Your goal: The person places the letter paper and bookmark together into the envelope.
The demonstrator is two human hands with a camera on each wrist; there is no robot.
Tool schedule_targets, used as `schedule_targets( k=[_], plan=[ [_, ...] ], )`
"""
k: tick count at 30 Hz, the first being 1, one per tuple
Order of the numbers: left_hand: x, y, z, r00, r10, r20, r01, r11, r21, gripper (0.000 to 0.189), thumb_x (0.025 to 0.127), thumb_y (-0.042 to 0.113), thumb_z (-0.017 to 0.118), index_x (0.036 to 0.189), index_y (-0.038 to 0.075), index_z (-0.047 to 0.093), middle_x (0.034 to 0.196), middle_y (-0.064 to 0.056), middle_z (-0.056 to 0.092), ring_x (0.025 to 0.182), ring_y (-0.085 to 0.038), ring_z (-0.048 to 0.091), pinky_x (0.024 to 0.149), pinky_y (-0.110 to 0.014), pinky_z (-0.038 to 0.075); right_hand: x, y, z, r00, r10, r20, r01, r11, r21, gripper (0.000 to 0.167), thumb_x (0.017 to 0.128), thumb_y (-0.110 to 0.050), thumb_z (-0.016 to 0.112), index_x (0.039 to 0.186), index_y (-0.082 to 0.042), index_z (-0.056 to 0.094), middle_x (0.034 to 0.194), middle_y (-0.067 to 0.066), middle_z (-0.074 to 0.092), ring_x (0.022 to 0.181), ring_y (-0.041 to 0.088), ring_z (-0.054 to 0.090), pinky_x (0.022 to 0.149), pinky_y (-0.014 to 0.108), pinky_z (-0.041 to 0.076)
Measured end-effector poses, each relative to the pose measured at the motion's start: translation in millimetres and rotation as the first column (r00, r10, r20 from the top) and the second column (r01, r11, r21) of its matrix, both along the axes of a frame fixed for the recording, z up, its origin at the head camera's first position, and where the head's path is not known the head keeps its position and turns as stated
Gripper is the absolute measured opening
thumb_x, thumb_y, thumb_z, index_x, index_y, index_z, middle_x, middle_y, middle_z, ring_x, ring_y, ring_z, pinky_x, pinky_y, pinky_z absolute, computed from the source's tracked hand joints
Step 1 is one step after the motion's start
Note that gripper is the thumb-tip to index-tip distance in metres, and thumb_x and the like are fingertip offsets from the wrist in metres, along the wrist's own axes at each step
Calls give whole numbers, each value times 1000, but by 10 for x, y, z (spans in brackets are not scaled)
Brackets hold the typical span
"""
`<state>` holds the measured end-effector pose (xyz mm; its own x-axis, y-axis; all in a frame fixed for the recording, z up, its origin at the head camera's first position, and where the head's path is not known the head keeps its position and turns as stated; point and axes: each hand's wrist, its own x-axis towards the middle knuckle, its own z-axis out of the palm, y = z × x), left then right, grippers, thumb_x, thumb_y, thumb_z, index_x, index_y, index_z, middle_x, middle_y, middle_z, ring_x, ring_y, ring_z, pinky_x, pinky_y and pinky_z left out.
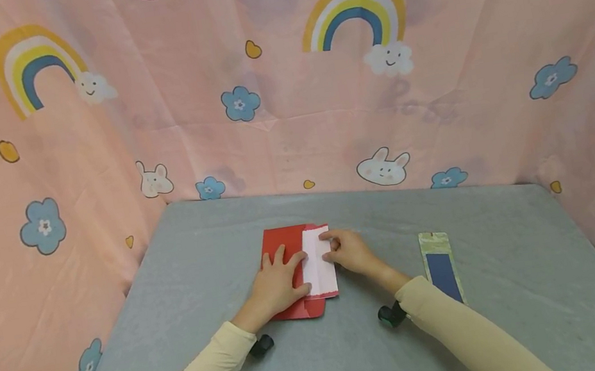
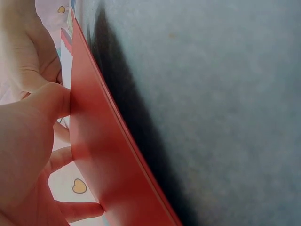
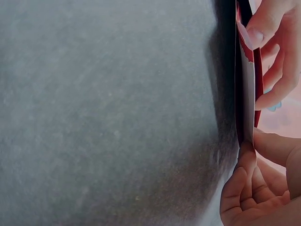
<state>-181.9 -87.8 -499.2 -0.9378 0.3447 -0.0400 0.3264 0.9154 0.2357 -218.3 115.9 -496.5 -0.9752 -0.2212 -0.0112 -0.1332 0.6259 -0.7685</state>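
Observation:
A flat red paper piece (image 1: pixel 296 309), like an envelope, lies on the table. Along its right side stands a white paper strip (image 1: pixel 318 263) with red wavy ends, creased lengthwise. With fingers spread, my left hand (image 1: pixel 275 283) presses on the red paper, fingertips and thumb reaching the strip's left edge. My right hand (image 1: pixel 351 251) pinches the strip's right edge between thumb and fingers. In the right wrist view the right hand's thumb and forefinger (image 3: pixel 247 157) meet at that paper edge. The left wrist view shows the red paper's edge (image 2: pixel 113 141) slightly raised above the table.
To the right lies a narrow green packet (image 1: pixel 435 241) with a dark blue panel, partly hidden by the right sleeve (image 1: pixel 459 322). A pink patterned cloth (image 1: pixel 300 127) hangs behind and beside the grey table (image 1: pixel 197 253). Dark wrist cameras (image 1: pixel 392 314) hang under both wrists.

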Motion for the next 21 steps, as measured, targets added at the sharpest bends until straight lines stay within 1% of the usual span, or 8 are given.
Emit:
schedule_targets(
  k=[10, 21],
  plan=[
    [11, 10, 21, 1000, 2, 6, -2, 1000, 6, 67, 83, 46, 73, 144, 27, 49, 153, -22, 40, 134, -55, 42, 91, -58, 55, 17, -9, 18, 1000, 8, -14, -8, 1000, 14, 39, 85, -5, 73, 123, 0, 66, 69, 2, 50, 57, 13, 45, 53, 22, 37],
    [11, 13, 21, 1000, 6, 2, -6, 1000, -1, 68, 83, 46, 73, 144, 28, 49, 153, -21, 40, 135, -55, 42, 90, -57, 55, 7, -18, -23, 1000, 11, -23, -11, 1000, 9, 39, 85, -5, 74, 123, -1, 66, 67, 3, 50, 56, 13, 45, 53, 23, 37]
  ],
)
